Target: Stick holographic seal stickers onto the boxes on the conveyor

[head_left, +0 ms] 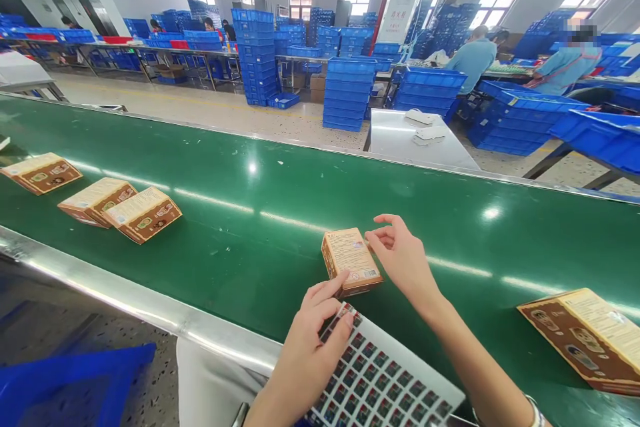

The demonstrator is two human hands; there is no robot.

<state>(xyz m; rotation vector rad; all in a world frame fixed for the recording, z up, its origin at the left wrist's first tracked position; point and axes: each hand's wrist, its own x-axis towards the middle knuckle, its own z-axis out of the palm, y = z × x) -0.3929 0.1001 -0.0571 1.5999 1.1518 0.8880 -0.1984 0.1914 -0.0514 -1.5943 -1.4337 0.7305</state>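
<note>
A small brown and cream carton lies on the green conveyor belt, its printed text side facing up. My left hand grips a sheet of small stickers between thumb and fingers, while its index fingertip rests on the carton's near edge. The sheet carries rows of small dark and red labels on white backing. At the carton's right far edge is my right hand, its thumb and a finger drawn together and the other fingers curled. Whatever lies between those fingertips is too small to make out.
Similar cartons lie on the belt: several at left and one at right. A metal rail runs along the near side. Beyond stand a steel table, stacked blue crates and people at work.
</note>
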